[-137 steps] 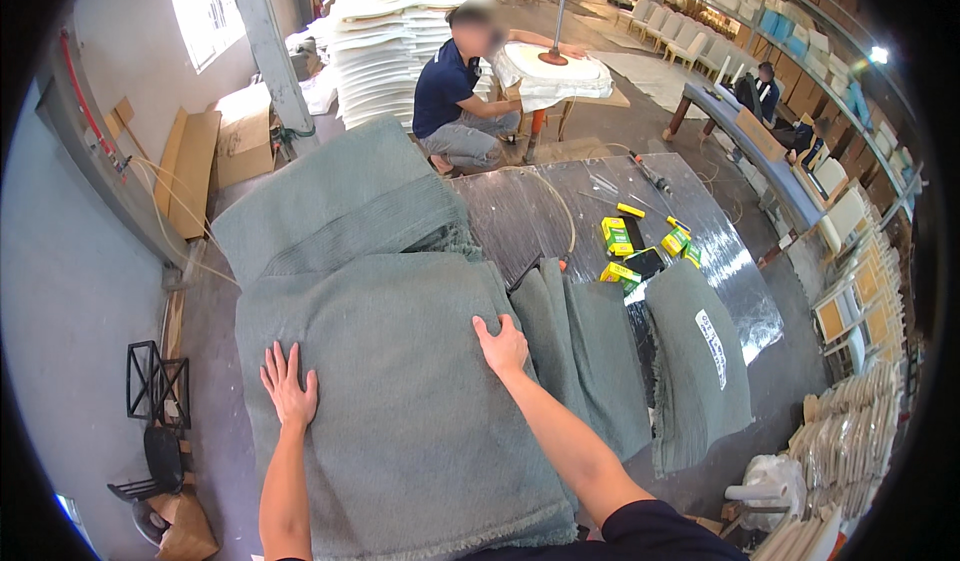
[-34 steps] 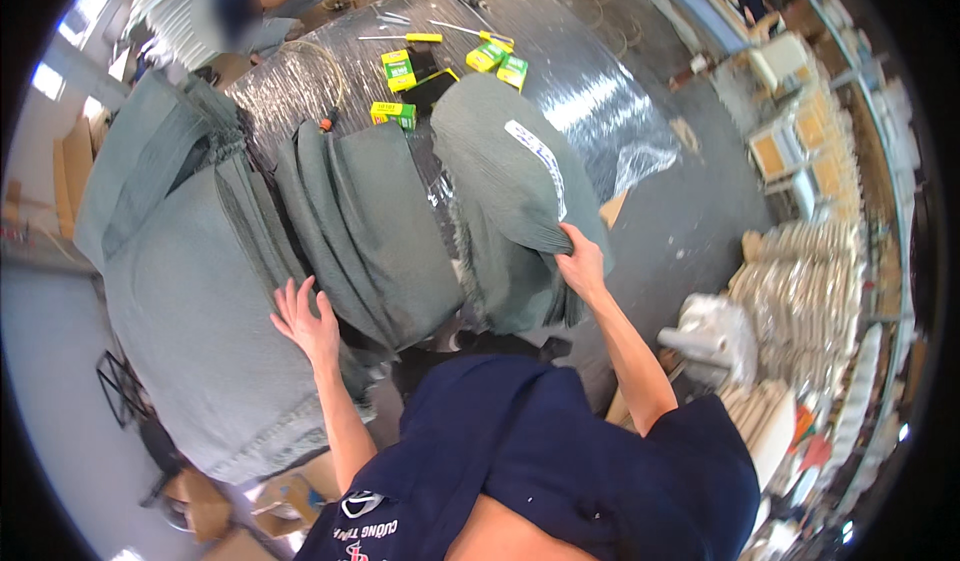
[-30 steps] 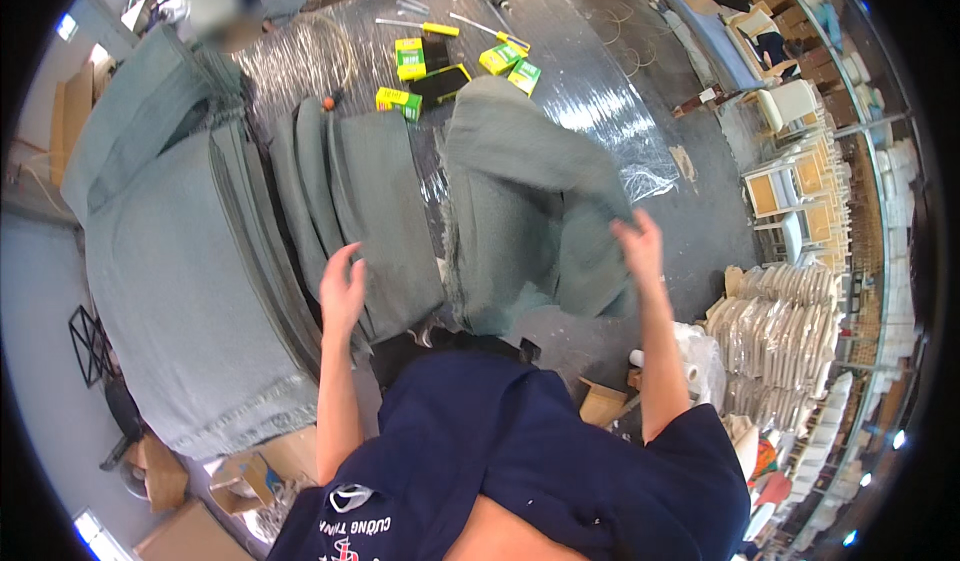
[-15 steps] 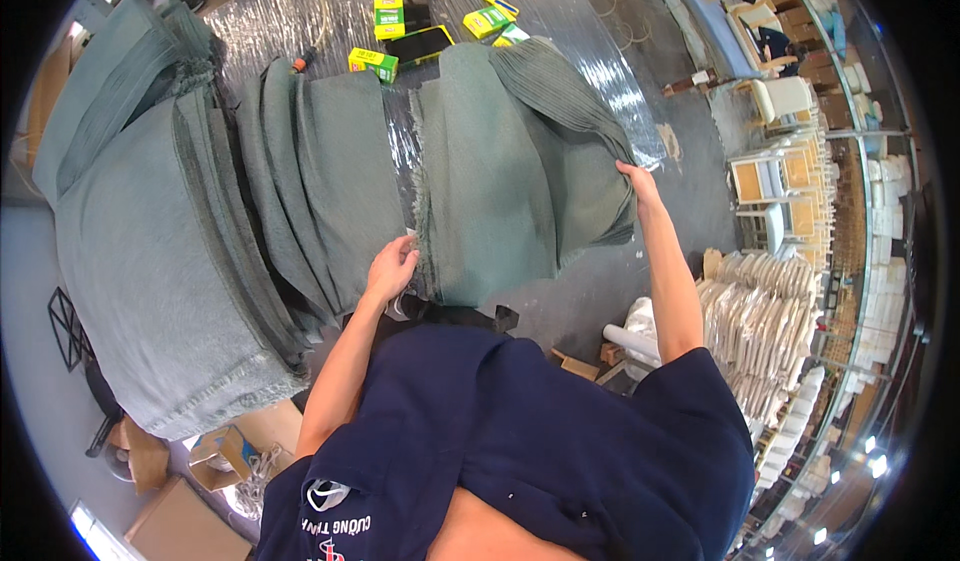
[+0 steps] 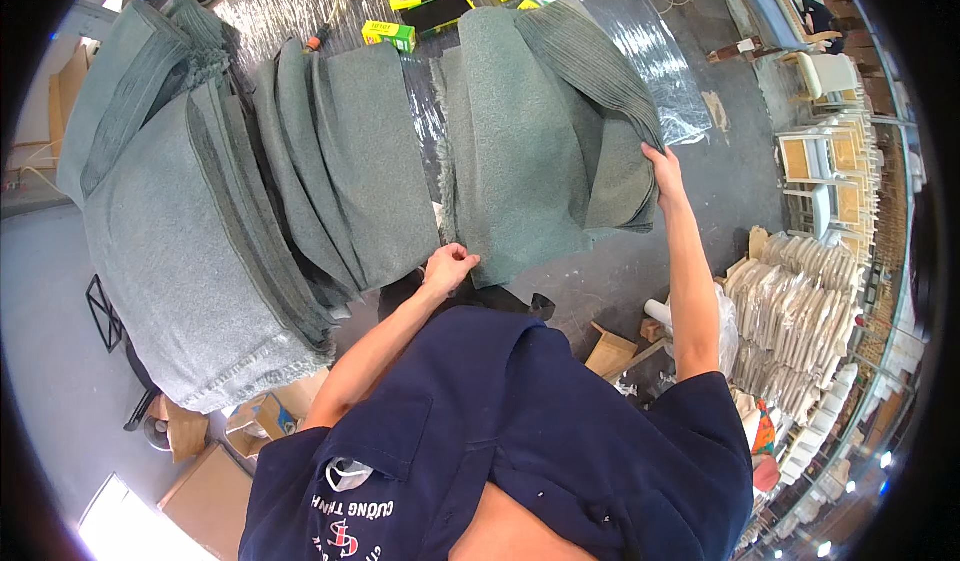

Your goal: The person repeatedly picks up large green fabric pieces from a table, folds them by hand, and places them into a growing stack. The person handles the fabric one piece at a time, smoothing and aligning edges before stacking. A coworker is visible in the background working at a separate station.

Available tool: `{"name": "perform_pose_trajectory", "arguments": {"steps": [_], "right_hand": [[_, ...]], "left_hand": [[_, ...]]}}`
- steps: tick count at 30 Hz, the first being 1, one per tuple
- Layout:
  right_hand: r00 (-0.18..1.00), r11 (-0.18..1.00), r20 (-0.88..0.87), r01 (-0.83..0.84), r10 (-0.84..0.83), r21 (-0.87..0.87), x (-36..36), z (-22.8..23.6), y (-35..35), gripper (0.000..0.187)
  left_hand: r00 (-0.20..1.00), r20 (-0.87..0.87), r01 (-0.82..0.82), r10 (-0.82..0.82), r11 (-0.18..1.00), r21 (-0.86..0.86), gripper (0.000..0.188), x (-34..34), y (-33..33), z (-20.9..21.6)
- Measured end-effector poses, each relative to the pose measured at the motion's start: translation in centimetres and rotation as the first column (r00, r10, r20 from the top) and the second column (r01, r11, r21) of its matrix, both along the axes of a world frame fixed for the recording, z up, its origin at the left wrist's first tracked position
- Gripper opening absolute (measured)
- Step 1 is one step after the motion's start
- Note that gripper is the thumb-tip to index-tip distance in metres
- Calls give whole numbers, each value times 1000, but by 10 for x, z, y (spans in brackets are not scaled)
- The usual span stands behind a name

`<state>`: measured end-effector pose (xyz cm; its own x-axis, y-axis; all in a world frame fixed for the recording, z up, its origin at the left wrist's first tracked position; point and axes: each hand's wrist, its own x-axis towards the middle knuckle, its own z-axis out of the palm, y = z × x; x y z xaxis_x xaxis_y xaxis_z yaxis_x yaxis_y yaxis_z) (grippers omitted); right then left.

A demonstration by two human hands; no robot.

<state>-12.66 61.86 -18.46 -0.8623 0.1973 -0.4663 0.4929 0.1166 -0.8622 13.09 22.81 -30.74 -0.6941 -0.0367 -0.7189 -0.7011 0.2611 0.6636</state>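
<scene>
A stack of grey-green fabric (image 5: 520, 151) with a frayed left edge lies across the table in front of me, its layers fanned into pleats at the far right. My right hand (image 5: 663, 173) is closed round the stack's right edge, thumb on top. At the near left corner, my left hand (image 5: 450, 267) pinches the fabric's frayed edge between thumb and fingers. Left of a narrow gap lies a second folded pile of the same fabric (image 5: 370, 161). Farther left, a larger pile (image 5: 175, 231) hangs over the table's near side.
Green-yellow small boxes (image 5: 388, 36) and a dark phone-like slab (image 5: 440, 13) lie behind the fabric on the plastic-covered table (image 5: 640, 21). An orange-tipped hose (image 5: 318, 37) is beside them. Cardboard boxes (image 5: 210, 501) stand low left; wrapped white stacks (image 5: 790, 296) and chairs (image 5: 815, 156) are at right.
My left hand has moved to the right onto the fabric's near corner, its fingers now pinched. My right hand keeps its hold on the right edge. The whole view has shifted somewhat.
</scene>
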Motion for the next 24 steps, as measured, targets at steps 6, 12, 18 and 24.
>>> {"name": "perform_pose_trajectory", "arguments": {"steps": [6,12,18,24], "right_hand": [[996,995,-41,-80,82,59,6,-20,13,48],[901,840,-61,-373,429,395,11,22,5,50],[832,783,-92,-469,547,409,52,54,-33,65],[700,654,54,-690,712,310,109,71,-105,115]], "left_hand": [[989,-104,110,-107,994,19,40,-16,6,53],[930,-349,241,-111,904,354,38,-119,77,140],[765,-544,570,-345,756,321,42,-166,121,133],[622,-716,685,-317,664,300,39,-140,115,79]]}}
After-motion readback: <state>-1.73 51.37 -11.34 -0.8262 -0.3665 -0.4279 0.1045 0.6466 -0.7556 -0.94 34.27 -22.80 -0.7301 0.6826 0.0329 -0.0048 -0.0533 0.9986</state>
